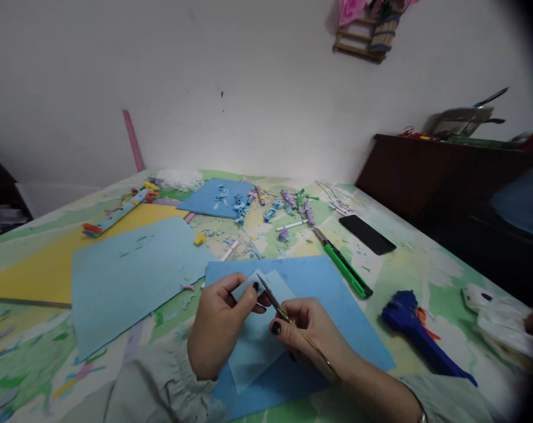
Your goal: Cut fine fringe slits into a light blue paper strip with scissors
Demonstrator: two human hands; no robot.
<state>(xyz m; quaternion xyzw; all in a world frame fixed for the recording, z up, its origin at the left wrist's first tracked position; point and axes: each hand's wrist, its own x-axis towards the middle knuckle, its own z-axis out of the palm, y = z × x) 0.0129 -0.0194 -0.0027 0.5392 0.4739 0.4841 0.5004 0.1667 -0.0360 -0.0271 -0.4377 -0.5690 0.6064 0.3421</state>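
Note:
My left hand (220, 326) pinches the top edge of a small light-blue paper piece (255, 343), thumb and fingers closed on it. My right hand (313, 332) grips small gold-handled scissors (277, 305), whose blades point up and left over the paper's upper edge. Both hands hover above a larger blue sheet (332, 294) lying on the table in front of me.
A pale-blue sheet (134, 276) over a yellow sheet (41, 264) lies left. A green utility knife (346, 267), black phone (367, 234) and blue glue gun (418, 335) sit right. Curled paper bits (288, 202), pens and another blue sheet (216, 198) lie farther back. Dark cabinet (442, 170) at right.

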